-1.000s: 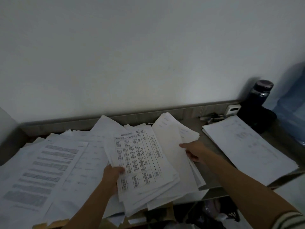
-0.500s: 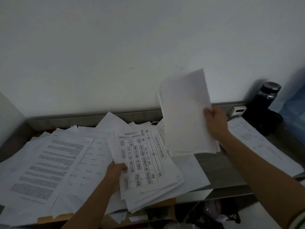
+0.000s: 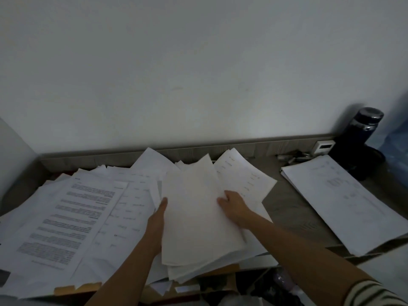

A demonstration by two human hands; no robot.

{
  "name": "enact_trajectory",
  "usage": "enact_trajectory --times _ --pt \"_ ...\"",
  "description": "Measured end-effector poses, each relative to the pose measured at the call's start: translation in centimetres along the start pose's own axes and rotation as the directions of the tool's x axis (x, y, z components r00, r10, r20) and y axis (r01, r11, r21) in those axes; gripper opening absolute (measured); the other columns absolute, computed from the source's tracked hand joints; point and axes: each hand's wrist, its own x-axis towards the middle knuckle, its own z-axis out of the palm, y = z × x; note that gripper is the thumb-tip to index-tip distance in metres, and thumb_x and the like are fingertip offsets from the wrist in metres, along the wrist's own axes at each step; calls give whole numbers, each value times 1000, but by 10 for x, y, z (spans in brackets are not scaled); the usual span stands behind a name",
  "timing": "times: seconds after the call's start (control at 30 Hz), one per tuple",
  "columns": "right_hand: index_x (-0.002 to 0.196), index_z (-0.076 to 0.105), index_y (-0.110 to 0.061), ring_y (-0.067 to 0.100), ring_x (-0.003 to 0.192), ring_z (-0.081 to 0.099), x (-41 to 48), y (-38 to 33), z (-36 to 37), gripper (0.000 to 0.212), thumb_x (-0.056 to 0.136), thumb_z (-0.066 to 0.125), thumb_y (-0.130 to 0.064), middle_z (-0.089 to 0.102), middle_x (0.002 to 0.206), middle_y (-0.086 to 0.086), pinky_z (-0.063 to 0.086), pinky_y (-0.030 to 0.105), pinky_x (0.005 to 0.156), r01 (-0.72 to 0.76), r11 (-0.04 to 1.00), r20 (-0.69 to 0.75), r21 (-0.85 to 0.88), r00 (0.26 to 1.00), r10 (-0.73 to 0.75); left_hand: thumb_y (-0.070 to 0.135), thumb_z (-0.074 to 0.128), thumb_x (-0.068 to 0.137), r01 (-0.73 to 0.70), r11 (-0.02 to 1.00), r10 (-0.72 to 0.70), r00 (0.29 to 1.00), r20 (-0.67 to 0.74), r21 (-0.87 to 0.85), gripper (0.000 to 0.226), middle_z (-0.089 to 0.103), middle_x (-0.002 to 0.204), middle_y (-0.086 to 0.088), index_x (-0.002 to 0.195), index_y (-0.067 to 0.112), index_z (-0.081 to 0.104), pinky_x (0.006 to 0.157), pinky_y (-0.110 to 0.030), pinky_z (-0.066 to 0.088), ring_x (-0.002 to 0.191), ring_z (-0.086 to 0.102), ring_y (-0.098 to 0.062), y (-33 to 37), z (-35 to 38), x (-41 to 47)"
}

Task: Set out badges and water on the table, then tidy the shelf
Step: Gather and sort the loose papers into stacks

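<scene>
You have before you a pile of blank white paper sheets (image 3: 198, 217), matt and smooth, and the printed white paper pages (image 3: 66, 217) beside it are equally dull. The grey shelf board (image 3: 293, 215) shows a matt wood grain. The dark blue bottle (image 3: 362, 138) looks glossy, and its cap (image 3: 371, 113) shines like metal. Your striped sleeve (image 3: 373, 294) is soft cloth, and the brown cardboard strip (image 3: 75, 289) is matt.

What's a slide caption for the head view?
Left hand and right hand steady a blank-topped paper stack on a paper-strewn shelf; dark bottle at right.
</scene>
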Motion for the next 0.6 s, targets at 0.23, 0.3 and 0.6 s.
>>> enact_trajectory --times 0.23,0.3,0.6 --pt "133 52 -11 26 102 60 26 12 -74 45 93 62 -29 59 124 12 50 38 87 -82 985 -413 152 900 139 0 65 87 -31 992 33 999 -16 123 42 63 105 -17 127 -2 54 80 -43 51 84 61 -31 -15 -7 15" --pt "136 48 -3 28 93 59 32 21 -110 48 93 60 -23 60 112 15 48 39 86 -131 886 -505 445 781 369 0 65 87 -38 993 39 999 -9 114 42 63 100 -14 127 -2 54 78 -42 52 84 61 -31 -16 -8 18" --pt "110 57 -10 23 78 59 33 5 -109 39 83 71 -33 60 94 9 55 33 68 -343 603 25 720 882 471 0 66 86 -35 991 36 999 -7 127 41 64 99 -16 125 -3 55 74 -40 52 83 62 -32 -18 -10 23"
